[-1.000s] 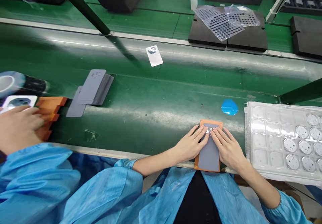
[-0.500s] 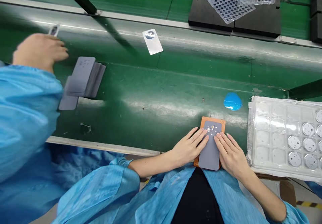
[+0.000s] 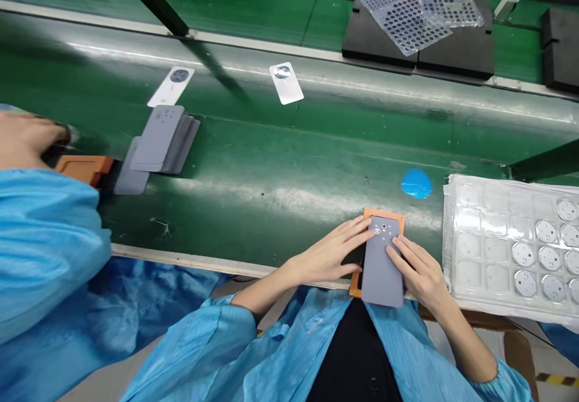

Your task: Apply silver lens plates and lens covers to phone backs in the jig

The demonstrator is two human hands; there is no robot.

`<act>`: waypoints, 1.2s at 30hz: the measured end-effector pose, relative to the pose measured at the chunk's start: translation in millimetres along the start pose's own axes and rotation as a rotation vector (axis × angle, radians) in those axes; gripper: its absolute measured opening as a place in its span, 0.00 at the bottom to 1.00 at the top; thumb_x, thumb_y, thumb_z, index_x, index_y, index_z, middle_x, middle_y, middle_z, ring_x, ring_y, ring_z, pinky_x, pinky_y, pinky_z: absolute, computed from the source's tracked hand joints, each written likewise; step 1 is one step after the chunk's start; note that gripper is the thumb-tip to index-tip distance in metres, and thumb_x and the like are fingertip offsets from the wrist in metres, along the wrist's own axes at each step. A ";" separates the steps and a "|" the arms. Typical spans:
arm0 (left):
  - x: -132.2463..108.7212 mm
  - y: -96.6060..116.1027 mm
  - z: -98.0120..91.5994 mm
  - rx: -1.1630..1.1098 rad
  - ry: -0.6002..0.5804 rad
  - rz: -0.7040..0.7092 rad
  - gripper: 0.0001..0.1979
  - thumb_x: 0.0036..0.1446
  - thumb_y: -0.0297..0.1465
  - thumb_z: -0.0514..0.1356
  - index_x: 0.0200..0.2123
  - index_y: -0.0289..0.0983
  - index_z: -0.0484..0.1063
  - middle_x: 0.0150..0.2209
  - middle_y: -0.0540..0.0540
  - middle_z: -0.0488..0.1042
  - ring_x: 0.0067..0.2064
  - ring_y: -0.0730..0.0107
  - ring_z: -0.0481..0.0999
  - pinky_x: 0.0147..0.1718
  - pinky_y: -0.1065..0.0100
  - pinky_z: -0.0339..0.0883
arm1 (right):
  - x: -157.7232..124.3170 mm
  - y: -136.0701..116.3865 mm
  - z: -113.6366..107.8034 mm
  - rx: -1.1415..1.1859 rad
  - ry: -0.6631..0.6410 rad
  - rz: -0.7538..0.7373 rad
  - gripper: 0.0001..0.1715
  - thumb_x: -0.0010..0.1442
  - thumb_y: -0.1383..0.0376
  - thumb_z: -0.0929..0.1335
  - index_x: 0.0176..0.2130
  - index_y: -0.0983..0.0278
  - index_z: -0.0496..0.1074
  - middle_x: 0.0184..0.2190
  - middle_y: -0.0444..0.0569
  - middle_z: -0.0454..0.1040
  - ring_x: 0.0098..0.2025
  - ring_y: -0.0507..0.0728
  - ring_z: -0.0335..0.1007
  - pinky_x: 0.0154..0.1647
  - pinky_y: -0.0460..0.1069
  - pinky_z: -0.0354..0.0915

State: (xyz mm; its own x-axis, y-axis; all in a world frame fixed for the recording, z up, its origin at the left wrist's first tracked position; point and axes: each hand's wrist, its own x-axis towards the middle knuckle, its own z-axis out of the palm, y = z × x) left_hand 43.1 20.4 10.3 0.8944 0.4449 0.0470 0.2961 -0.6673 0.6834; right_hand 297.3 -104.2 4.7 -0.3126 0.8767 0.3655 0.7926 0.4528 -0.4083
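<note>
A grey plate (image 3: pixel 382 269) with small holes near its top lies over an orange frame (image 3: pixel 356 285) at the bench's front edge. The plate sits shifted to the right, so a dark strip of the frame's inside shows at its left. My left hand (image 3: pixel 332 251) has its fingers spread, the fingertips touching the plate's upper left by the holes and the thumb at the frame's left side. On the right edge of the plate rest the fingers of my right hand (image 3: pixel 420 272), stretched out and apart.
A clear tray (image 3: pixel 495 248) with round white parts stands at right, a blue disc (image 3: pixel 417 183) near it. Grey plates (image 3: pixel 158 140) are stacked at left, beside another person's hand (image 3: pixel 27 137) and an orange fixture (image 3: pixel 84 167). White cards (image 3: pixel 287 84) lie farther back.
The grey plate has shifted right and slightly askew on the orange frame. My left thumb has come off the plate. The other person's hand has moved left and down, leaving a white card behind.
</note>
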 end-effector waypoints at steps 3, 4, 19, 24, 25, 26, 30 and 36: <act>12.1 9.5 -2.6 -0.285 0.308 -0.136 0.36 0.61 0.34 0.66 0.69 0.38 0.56 0.68 0.36 0.62 0.69 0.55 0.62 0.66 0.53 0.62 | 5.9 -4.5 1.8 0.348 0.351 0.259 0.24 0.70 0.70 0.61 0.61 0.58 0.69 0.55 0.56 0.77 0.55 0.65 0.76 0.52 0.63 0.76; 18.3 15.9 -2.1 -0.384 0.392 -0.152 0.31 0.62 0.34 0.66 0.65 0.38 0.62 0.63 0.37 0.69 0.64 0.56 0.69 0.63 0.55 0.66 | 8.7 -5.8 4.1 0.464 0.450 0.350 0.22 0.71 0.69 0.60 0.60 0.58 0.69 0.51 0.56 0.78 0.51 0.65 0.78 0.49 0.63 0.77; 47.4 55.5 8.3 -0.706 0.612 0.039 0.09 0.61 0.33 0.66 0.31 0.34 0.75 0.32 0.44 0.81 0.35 0.67 0.81 0.38 0.67 0.76 | 37.9 -15.5 11.8 0.883 0.576 0.369 0.11 0.61 0.56 0.72 0.30 0.59 0.72 0.25 0.47 0.76 0.30 0.60 0.76 0.38 0.60 0.75; 59.6 29.5 18.4 -0.772 0.594 -0.183 0.10 0.62 0.35 0.62 0.33 0.34 0.71 0.33 0.44 0.79 0.36 0.66 0.81 0.36 0.68 0.76 | 60.7 5.3 28.1 0.929 0.594 0.561 0.14 0.60 0.57 0.73 0.40 0.65 0.75 0.35 0.54 0.81 0.38 0.62 0.80 0.42 0.59 0.77; 61.8 24.2 16.6 -0.718 0.603 -0.191 0.09 0.62 0.34 0.62 0.38 0.34 0.72 0.36 0.42 0.80 0.38 0.64 0.82 0.39 0.66 0.77 | 75.6 17.0 22.7 0.919 0.627 0.557 0.17 0.60 0.57 0.73 0.44 0.66 0.75 0.38 0.56 0.81 0.41 0.63 0.80 0.44 0.59 0.77; 62.5 20.1 14.0 -0.621 0.612 -0.189 0.11 0.61 0.34 0.62 0.44 0.34 0.71 0.41 0.41 0.80 0.42 0.62 0.82 0.42 0.63 0.78 | 93.7 30.4 12.9 0.907 0.668 0.538 0.21 0.60 0.56 0.73 0.48 0.67 0.74 0.41 0.58 0.81 0.43 0.63 0.80 0.45 0.59 0.77; 44.6 16.6 13.8 -0.041 0.396 -0.055 0.31 0.54 0.33 0.69 0.60 0.40 0.66 0.62 0.36 0.68 0.65 0.47 0.67 0.58 0.48 0.71 | 163.3 79.7 -47.3 0.934 0.620 0.526 0.29 0.66 0.48 0.66 0.46 0.72 0.74 0.39 0.60 0.81 0.42 0.59 0.81 0.46 0.54 0.76; 1.7 -6.6 66.9 0.664 0.147 0.389 0.40 0.53 0.48 0.69 0.66 0.47 0.64 0.66 0.31 0.63 0.67 0.34 0.62 0.61 0.36 0.60 | 139.1 42.2 -21.8 1.047 0.382 0.577 0.34 0.60 0.41 0.69 0.35 0.72 0.75 0.27 0.53 0.80 0.28 0.55 0.79 0.30 0.47 0.73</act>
State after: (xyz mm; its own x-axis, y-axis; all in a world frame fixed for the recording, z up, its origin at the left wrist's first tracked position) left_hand 65.1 -14.3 -42.9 0.9352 0.1492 0.3211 0.1503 -0.9884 0.0214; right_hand 298.7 33.3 56.5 0.2513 0.9660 0.0603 -0.0867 0.0845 -0.9926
